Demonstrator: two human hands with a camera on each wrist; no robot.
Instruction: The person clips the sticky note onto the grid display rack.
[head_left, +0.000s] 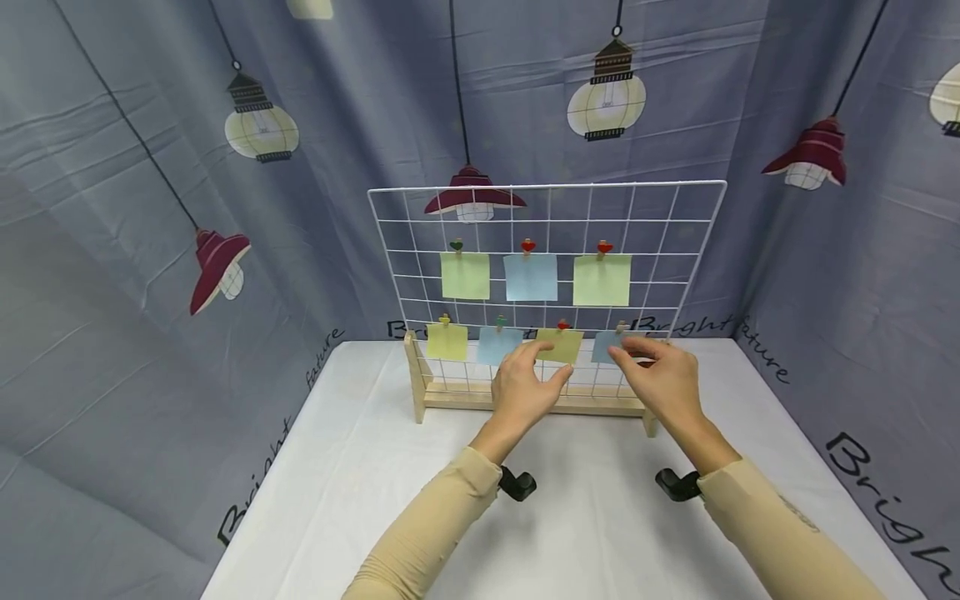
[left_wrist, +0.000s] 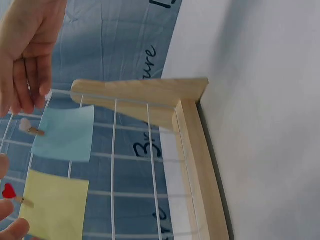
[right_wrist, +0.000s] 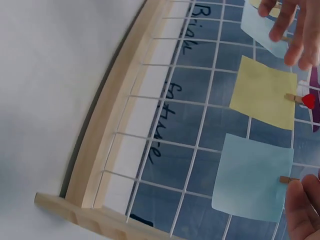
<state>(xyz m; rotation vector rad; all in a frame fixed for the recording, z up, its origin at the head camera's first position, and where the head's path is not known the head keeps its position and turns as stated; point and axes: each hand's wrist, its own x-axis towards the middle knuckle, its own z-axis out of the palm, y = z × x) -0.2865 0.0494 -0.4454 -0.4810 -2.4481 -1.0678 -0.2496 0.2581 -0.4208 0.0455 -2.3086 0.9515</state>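
My right hand (head_left: pixel 663 383) is at the lower right blue note (head_left: pixel 604 347), its fingertips beside the small wooden clothespin (right_wrist: pixel 287 179) on the note's top edge. A white heart (left_wrist: pixel 25 125) tops that clothespin. My left hand (head_left: pixel 521 387) hovers before the grid, thumb and fingers spread, near the lower yellow note (right_wrist: pixel 265 92). That note hangs from a clothespin with a red heart (right_wrist: pixel 308 101). In the right wrist view the left fingers overlap another blue note (right_wrist: pixel 262 30). Neither hand has a note between its fingers.
The white wire grid (head_left: pixel 547 185) stands in a wooden base (head_left: pixel 525 402) on a white table (head_left: pixel 360 467). Above hang a green note (head_left: pixel 465 277), a blue note (head_left: pixel 531 278) and another green note (head_left: pixel 602 281). A yellow note (head_left: pixel 447 342) hangs lower left. A lamp-print curtain (head_left: pixel 337 125) surrounds the table.
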